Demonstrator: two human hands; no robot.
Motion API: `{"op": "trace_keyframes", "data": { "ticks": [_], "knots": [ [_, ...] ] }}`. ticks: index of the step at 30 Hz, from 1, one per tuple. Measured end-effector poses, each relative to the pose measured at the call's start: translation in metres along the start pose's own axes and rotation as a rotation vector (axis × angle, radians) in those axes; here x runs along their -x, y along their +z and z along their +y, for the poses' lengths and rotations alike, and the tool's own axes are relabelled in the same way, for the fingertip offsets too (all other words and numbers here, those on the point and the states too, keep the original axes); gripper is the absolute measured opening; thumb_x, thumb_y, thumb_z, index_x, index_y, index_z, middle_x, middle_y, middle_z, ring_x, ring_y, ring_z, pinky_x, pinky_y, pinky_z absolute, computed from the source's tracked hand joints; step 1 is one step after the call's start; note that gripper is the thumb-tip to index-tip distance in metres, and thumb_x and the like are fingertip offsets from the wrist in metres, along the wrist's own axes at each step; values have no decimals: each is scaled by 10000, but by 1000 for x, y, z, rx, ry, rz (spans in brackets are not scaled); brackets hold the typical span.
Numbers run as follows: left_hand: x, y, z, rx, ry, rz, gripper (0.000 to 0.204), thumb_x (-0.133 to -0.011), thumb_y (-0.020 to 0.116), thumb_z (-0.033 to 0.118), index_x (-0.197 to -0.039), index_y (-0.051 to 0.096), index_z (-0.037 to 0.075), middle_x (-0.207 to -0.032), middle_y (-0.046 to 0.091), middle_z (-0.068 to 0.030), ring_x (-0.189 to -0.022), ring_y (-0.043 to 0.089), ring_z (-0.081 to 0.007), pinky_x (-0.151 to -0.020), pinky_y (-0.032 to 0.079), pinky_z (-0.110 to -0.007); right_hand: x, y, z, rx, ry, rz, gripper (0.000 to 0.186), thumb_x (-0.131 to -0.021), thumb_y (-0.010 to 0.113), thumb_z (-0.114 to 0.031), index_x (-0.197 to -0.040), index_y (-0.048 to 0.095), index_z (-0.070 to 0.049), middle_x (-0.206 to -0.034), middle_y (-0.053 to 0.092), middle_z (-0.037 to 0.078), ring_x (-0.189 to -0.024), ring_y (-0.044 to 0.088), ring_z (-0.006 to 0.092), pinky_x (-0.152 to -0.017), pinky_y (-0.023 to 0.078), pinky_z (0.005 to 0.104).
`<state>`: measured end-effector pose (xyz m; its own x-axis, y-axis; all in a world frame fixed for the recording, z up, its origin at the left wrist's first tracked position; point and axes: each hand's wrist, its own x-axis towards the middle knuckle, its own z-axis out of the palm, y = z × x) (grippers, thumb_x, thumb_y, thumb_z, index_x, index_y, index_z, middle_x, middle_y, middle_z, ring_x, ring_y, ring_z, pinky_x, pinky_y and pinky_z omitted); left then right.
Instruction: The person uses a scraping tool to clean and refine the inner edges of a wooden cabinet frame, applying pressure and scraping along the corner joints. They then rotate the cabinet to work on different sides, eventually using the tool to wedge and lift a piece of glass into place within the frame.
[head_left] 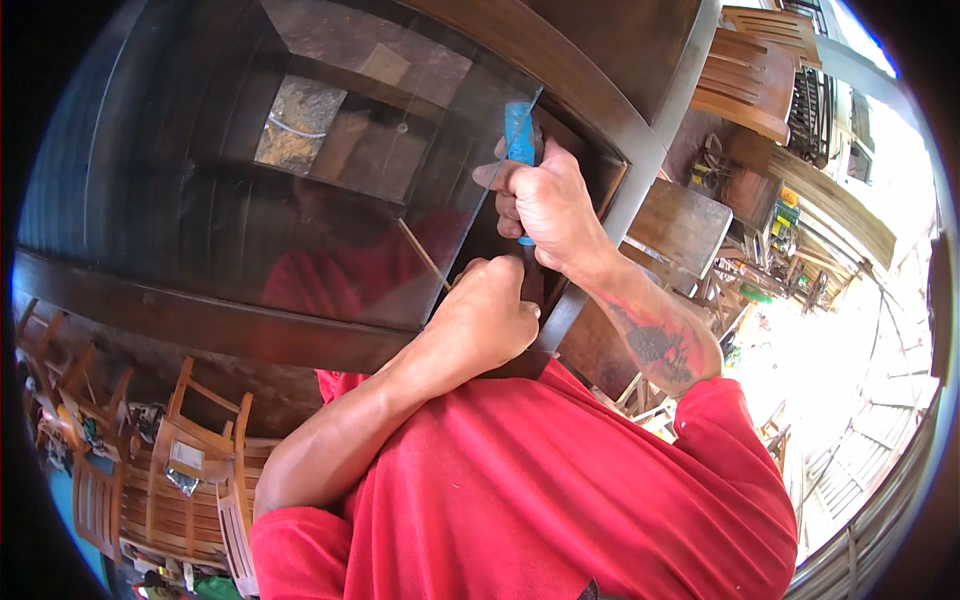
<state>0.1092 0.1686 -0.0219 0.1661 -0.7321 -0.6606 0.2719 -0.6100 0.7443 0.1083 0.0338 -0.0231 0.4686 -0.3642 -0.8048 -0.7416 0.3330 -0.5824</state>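
A large dark, reflective glass panel [230,230] lies within a dark wooden frame [170,305], its right edge short of the frame's side, leaving a gap. My right hand [550,205] is closed around a blue-handled tool [518,130] over this gap; its kind is unclear, and the index finger reaches over the glass edge. Just below, my left hand [480,320] is curled near the glass's lower right corner, its fingertips hidden. A thin pale stick [425,255], or its reflection, runs up to that hand; I cannot tell whether it is held.
Several wooden chairs [190,460] stand at the lower left. Stacked slatted wooden furniture [745,80] is at the upper right. A small wooden tabletop [680,225] and cluttered timber lie beyond my right forearm. Brightness washes out the far right.
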Motion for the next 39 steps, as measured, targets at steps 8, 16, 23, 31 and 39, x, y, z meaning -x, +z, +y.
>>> {"op": "trace_keyframes", "data": {
  "ticks": [8, 16, 23, 31, 39],
  "knots": [
    [0, 2, -8, 13, 47, 11, 225, -832, 722, 91, -892, 630, -104, -835, 674, -326, -853, 704, -458, -759, 533, -500, 1, 0, 7, -68, -22, 27, 248, -857, 617, 33, -1052, 497, -63, -691, 442, -30, -499, 375, 51, -439, 292, 255],
    [0, 5, -10, -4, 59, -1, 256, -825, 732, 100, -908, 634, -121, -866, 668, -351, -899, 690, -485, -794, 533, -520, 4, 8, 7, -23, -40, 130, 268, -839, 651, 26, -1041, 501, -66, -681, 439, -28, -491, 370, 55, -429, 268, 260],
    [-1, 7, -14, 11, 75, 27, 238, -829, 726, 93, -906, 642, -116, -885, 671, -353, -915, 684, -492, -813, 528, -522, -4, 3, 10, -46, 26, 44, 264, -842, 640, 16, -1051, 495, -55, -677, 414, -30, -499, 334, 63, -452, 251, 254],
    [-2, 3, -11, -3, 54, -16, 220, -827, 710, 80, -904, 635, -112, -885, 668, -353, -927, 675, -499, -817, 526, -525, -3, 0, 13, -26, 3, 47, 243, -849, 507, 18, -1089, 502, -23, -691, 430, -5, -519, 370, 67, -452, 281, 259],
    [-3, 7, -14, 44, 91, 68, 210, -813, 701, 71, -870, 615, -111, -842, 664, -345, -906, 685, -491, -792, 534, -509, -6, 4, 6, 14, 16, 22, 292, -848, 669, 29, -1059, 483, -48, -689, 450, -22, -494, 377, 63, -441, 298, 265]
  ]
}}
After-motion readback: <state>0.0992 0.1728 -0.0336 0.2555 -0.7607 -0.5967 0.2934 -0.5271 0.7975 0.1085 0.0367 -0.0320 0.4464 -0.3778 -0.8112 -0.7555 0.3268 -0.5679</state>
